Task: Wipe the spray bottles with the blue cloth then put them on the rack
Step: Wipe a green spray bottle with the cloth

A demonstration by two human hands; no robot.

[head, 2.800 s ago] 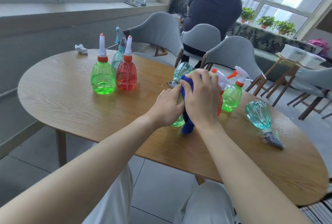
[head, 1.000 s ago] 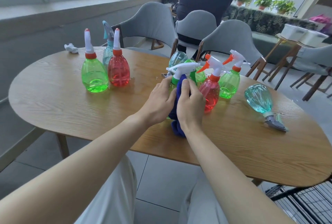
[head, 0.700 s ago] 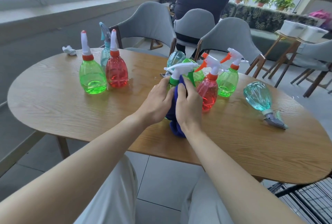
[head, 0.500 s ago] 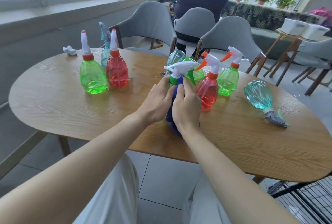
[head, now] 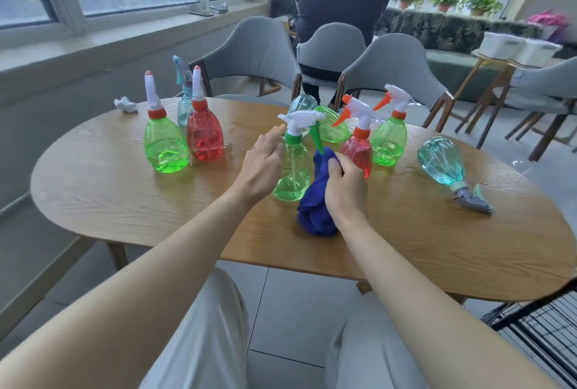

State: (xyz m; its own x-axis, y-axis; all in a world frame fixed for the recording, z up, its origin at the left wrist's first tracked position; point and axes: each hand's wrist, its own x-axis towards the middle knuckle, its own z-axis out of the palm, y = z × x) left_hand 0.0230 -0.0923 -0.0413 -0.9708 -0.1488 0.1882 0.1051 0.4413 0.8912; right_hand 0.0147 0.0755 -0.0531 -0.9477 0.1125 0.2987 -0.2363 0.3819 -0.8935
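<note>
The oval wooden table (head: 125,201) is matt and grainy. On it the green see-through plastic spray bottle (head: 293,176) is glossy and smooth, the bunched blue cloth (head: 313,214) soft and fuzzy.

I cannot tell whether my left grip (head: 262,164) touches the green spray bottle (head: 293,170) or only stands just beside it, and the fingers of my right grip (head: 343,189) curl out of sight round the blue cloth (head: 315,214). That grip also covers the lower part of the red spray bottle (head: 357,146), and the wire rack (head: 527,300) is cut off by the picture's right and bottom edges.
</note>
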